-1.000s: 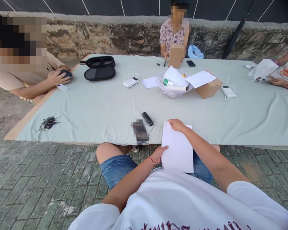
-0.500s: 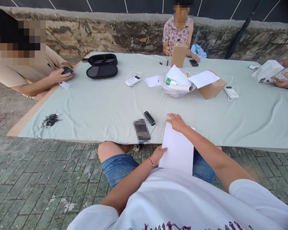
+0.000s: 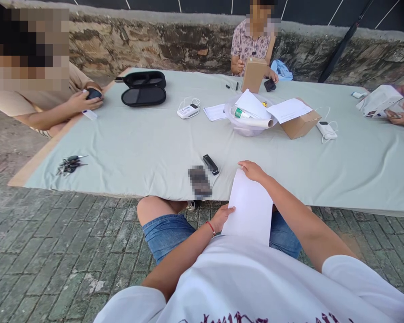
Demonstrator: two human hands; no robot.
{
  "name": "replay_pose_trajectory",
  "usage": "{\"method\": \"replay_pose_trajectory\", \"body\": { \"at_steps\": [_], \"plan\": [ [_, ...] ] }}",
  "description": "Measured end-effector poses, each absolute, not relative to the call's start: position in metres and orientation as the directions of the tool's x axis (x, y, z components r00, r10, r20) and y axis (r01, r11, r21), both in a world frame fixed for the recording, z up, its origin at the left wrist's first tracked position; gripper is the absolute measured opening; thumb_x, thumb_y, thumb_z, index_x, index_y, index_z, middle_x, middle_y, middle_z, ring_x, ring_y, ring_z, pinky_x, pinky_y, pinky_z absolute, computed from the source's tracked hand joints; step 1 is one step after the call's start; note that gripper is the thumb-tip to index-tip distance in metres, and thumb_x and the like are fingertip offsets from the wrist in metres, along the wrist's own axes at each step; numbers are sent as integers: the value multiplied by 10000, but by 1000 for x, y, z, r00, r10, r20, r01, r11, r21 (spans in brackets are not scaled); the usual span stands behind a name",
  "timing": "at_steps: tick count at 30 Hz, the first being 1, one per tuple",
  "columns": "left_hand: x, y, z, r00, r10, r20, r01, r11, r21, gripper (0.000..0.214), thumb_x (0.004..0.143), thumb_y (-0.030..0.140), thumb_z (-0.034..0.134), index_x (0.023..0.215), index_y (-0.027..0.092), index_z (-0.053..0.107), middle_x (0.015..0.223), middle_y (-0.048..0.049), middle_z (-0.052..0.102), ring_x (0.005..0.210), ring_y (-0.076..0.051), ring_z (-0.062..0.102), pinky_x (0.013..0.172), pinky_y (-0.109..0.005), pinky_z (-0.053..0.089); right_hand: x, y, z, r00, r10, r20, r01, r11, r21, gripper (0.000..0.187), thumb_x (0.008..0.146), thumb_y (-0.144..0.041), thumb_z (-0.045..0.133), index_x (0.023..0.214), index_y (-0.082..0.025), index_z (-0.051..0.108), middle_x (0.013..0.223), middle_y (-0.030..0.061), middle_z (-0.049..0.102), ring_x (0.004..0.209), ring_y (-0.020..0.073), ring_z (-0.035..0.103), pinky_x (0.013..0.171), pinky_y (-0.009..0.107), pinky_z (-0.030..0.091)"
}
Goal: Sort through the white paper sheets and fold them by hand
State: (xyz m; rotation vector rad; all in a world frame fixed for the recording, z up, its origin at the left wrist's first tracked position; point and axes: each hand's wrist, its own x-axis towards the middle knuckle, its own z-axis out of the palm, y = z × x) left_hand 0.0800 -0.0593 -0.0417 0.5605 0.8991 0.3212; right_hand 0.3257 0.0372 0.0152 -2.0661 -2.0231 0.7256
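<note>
White paper (image 3: 249,211) stretches from my lap up over the table's near edge. Low on its left side, my left hand (image 3: 223,218) grips it, thumb lying on top. My right hand (image 3: 252,171) is closed on the far edge, fingers bent together there. Whether this is one sheet or several I cannot tell. Left of the paper lies a black stapler-like object (image 3: 211,164), beside a dark, pixelated flat item (image 3: 200,181).
The cloth-covered table (image 3: 138,148) bears keys (image 3: 70,165), an open black case (image 3: 144,95), a plastic bowl (image 3: 247,130) with paper and a bottle, a cardboard box (image 3: 299,125) and white corded devices (image 3: 188,111). Other people sit at the left, far side and right.
My right hand's fingers, spread over the paper's far end before, are now drawn together on its edge. My left hand keeps its hold. Across the table, a person's dark phone-like item is now tilted up.
</note>
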Motion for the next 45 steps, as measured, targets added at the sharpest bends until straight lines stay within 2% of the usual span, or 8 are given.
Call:
{"method": "replay_pose_trajectory", "body": {
  "at_steps": [4, 7, 15, 24, 32, 35, 39, 45],
  "plan": [
    [78, -59, -46, 596, 452, -664, -62, 850, 523, 431, 640, 319, 822, 986, 99, 688, 898, -135, 746, 738, -242, 702, 734, -378, 550, 329, 34, 14, -13, 953, -303, 872, -137, -470, 325, 992, -309, 376, 1059, -216, 680, 1003, 43, 708, 887, 182, 630, 779, 284, 460],
    [77, -59, -47, 588, 425, -688, -70, 874, 481, 435, 646, 296, 820, 1006, 93, 684, 901, -144, 747, 750, -252, 710, 743, -385, 559, 323, 32, 13, -2, 952, -305, 872, -147, -467, 310, 988, -283, 377, 1016, -210, 677, 920, 31, 705, 814, 171, 623, 729, 270, 450],
    [75, -61, -44, 573, 427, -699, -62, 873, 483, 513, 727, 487, 771, 1052, 101, 681, 962, -158, 744, 801, -252, 717, 763, -376, 576, 301, 29, 11, -42, 966, -257, 917, -64, -393, 384, 995, -238, 340, 1297, -227, 576, 1267, 85, 589, 1011, 199, 603, 795, 297, 451],
    [76, -62, -34, 568, 440, -695, -41, 859, 511, 544, 697, 554, 775, 1000, 108, 699, 916, -151, 747, 788, -244, 716, 779, -365, 574, 292, 24, 10, -67, 971, -228, 973, 14, -229, 400, 999, -225, 299, 1351, -218, 489, 1366, 116, 498, 1122, 235, 531, 745, 315, 473],
    [77, -63, -41, 562, 460, -688, -33, 843, 537, 569, 669, 612, 763, 954, 125, 693, 884, -132, 742, 779, -236, 705, 749, -350, 562, 286, 21, 4, -100, 977, -190, 989, 77, -124, 399, 971, -156, 333, 1339, -188, 482, 1371, 130, 488, 1110, 255, 493, 816, 345, 463],
    [77, -64, -46, 520, 489, -700, -24, 828, 561, 600, 639, 665, 749, 906, 131, 689, 856, -114, 737, 747, -218, 690, 707, -326, 550, 286, 21, 2, -95, 981, -171, 987, 71, -142, 401, 976, -164, 324, 1345, -195, 478, 1370, 127, 487, 1109, 257, 492, 838, 357, 460],
    [77, -64, -48, 523, 499, -692, -23, 819, 573, 618, 618, 688, 744, 885, 133, 690, 859, -107, 736, 744, -215, 680, 695, -318, 539, 288, 21, 3, 11, 983, -185, 978, -49, -202, 386, 994, -190, 287, 1293, -194, 532, 1317, 135, 512, 1119, 250, 500, 807, 340, 472],
    [77, -65, -48, 535, 504, -678, -39, 816, 576, 599, 631, 683, 739, 872, 137, 689, 862, -113, 737, 758, -220, 679, 702, -319, 534, 288, 17, 5, 12, 987, -162, 976, -46, -211, 379, 1003, -221, 303, 1307, -199, 529, 1321, 125, 515, 1148, 244, 483, 863, 348, 467]
  ]
}}
